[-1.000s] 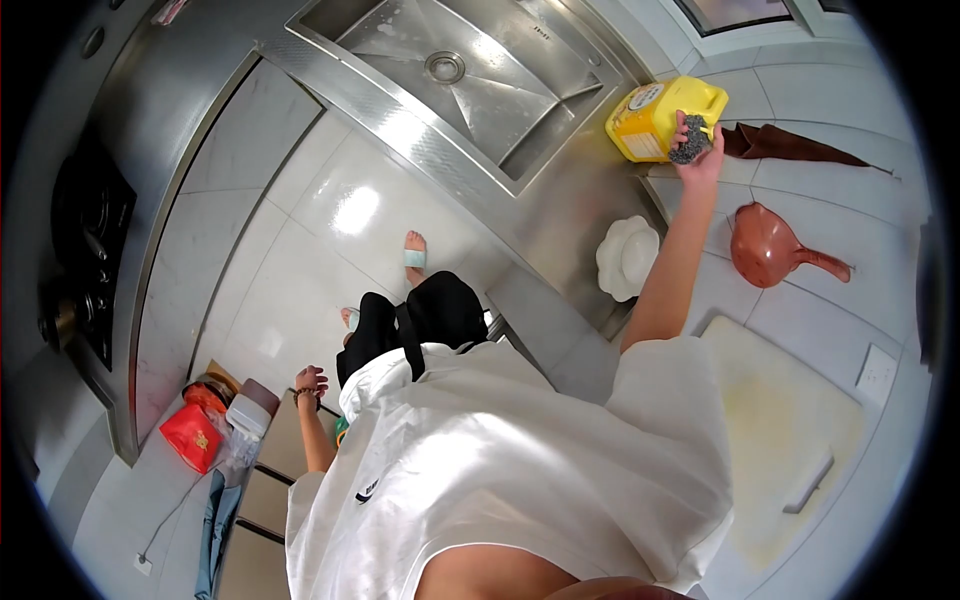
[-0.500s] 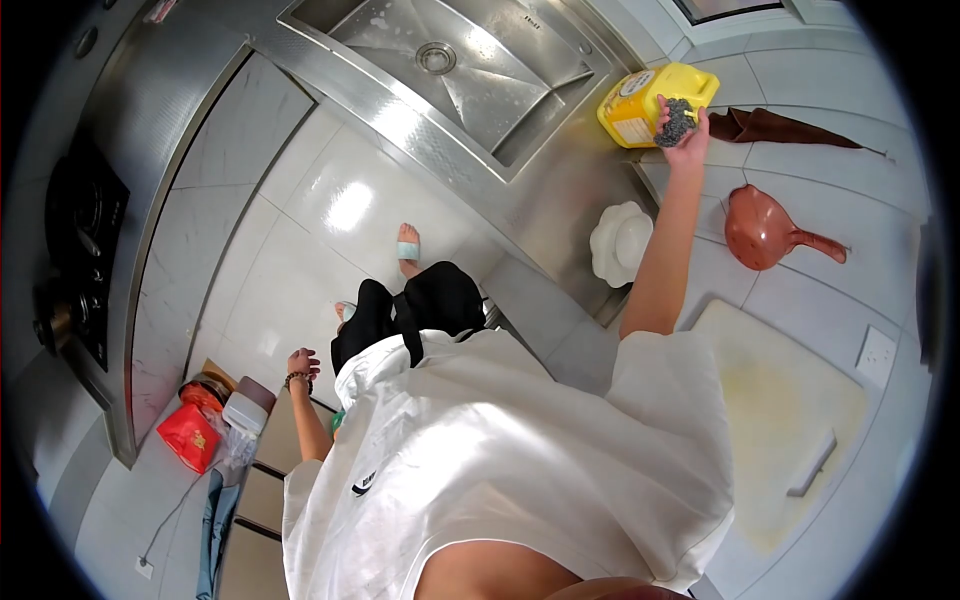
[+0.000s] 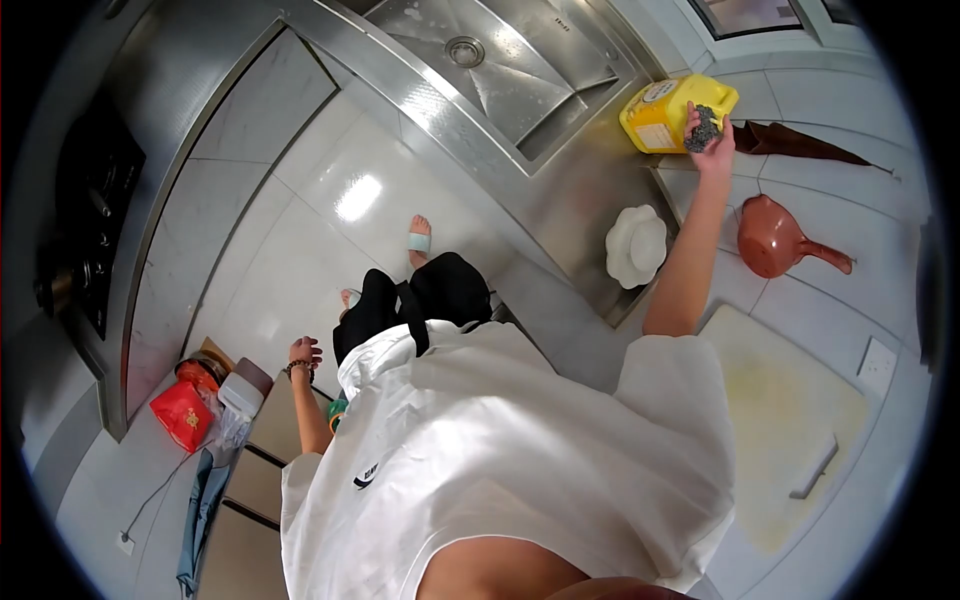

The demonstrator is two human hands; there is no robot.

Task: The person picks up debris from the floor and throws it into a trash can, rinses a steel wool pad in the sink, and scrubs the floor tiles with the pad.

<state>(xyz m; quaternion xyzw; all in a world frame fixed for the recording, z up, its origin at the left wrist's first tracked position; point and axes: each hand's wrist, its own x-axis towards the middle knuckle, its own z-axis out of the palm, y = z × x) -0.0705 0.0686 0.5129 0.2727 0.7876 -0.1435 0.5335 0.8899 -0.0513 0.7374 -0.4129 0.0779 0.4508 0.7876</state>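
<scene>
My right hand (image 3: 712,148) is raised on the right, its fingers curled round a grey steel wool scourer (image 3: 703,130). Directly behind the scourer stands a yellow plastic jug (image 3: 655,112) with a label and handle, on the steel counter near the sink (image 3: 520,85). Whether my fingers touch the jug, I cannot tell. My left hand (image 3: 304,352), with a beaded bracelet at the wrist, hangs low at my side, loosely bent with fingers apart and nothing visible in it.
A white scalloped bowl (image 3: 636,246) sits on the counter. On the tiled wall hang a reddish-brown ladle (image 3: 770,237) and a brown cloth (image 3: 805,145). A cutting board (image 3: 785,420) leans to the right. At left are a black stove (image 3: 90,220) and a red bag (image 3: 182,414).
The view has shifted slightly, so the sink and jug appear further right. My right hand stays at the jug with the scourer; my left hand still hangs down.
</scene>
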